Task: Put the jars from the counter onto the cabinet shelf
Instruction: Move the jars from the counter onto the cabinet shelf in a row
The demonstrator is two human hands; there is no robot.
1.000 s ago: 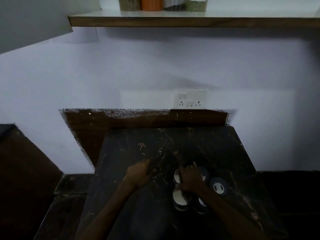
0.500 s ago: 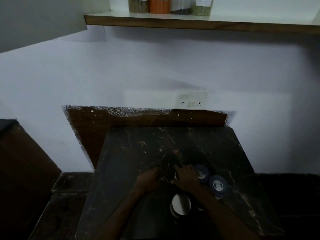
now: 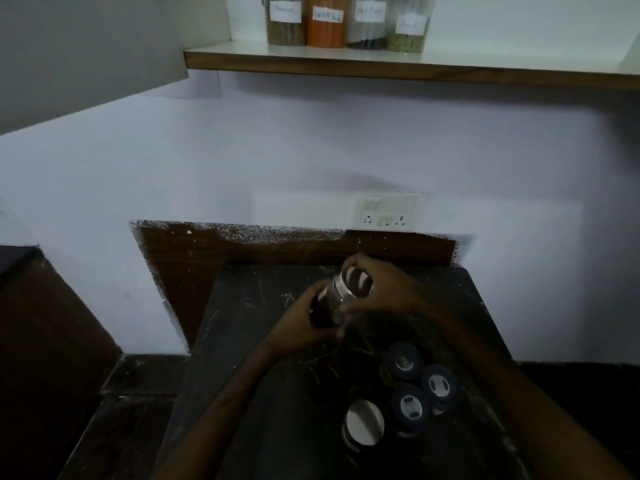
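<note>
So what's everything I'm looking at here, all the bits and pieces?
Clear glass jar with silver lid: one, dark contents, lifted off the counter, tilted, held in both hands.
Jars with dark round lids: three, clustered on the counter's right side.
Jar with plain silver lid: one, on the counter left of that cluster.
Labelled storage jars: four in a row on the shelf; brown, orange, dark and green contents.
Wooden-edged cabinet shelf: one, pale top, above.
Dark marble counter: one, below.
White switch-and-socket plate: one, on the wall.
Left hand: grip on the jar's body.
Right hand: grip on the lid end.
</note>
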